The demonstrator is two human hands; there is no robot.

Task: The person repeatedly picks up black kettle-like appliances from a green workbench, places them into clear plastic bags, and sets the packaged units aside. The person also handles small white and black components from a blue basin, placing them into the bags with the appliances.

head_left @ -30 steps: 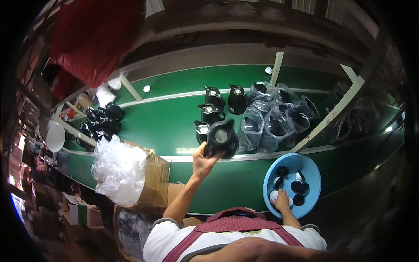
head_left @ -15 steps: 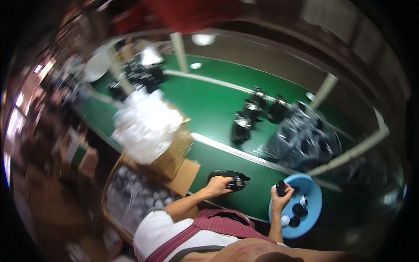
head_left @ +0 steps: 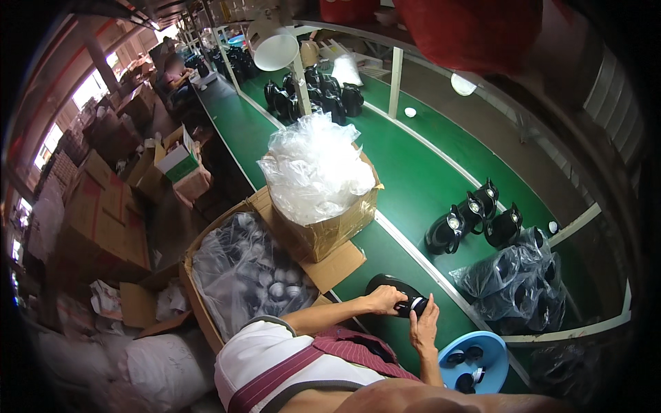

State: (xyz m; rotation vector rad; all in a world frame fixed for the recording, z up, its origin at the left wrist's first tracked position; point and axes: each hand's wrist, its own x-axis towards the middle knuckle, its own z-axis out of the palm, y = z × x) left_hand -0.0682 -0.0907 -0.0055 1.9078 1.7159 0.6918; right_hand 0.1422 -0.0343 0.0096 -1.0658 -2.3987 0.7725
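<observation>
A black jug (head_left: 387, 280) lies tilted on the green table in front of me. My left hand (head_left: 385, 300) is closed around its handle side, near the mouth. Against the jug's mouth end, my right hand (head_left: 425, 328) has its fingers on a black lid (head_left: 418, 305) with a pale edge; the palm side is partly hidden. Right beside that forearm, a light blue basin (head_left: 503, 374) holds several black and white lids (head_left: 474, 353).
A cardboard box (head_left: 337, 234) heaped with clear plastic bags (head_left: 313, 168) stands left of the jug. Nearer me is a carton of plastic-covered round pieces (head_left: 255, 268). Several upright black jugs (head_left: 444, 233) and bagged jugs (head_left: 516, 282) stand right. A person (head_left: 175, 76) sits far left.
My right hand has brought the black lid from above the basin leftward to the jug's mouth. My left hand stays on the jug. The view has turned, showing more of the left.
</observation>
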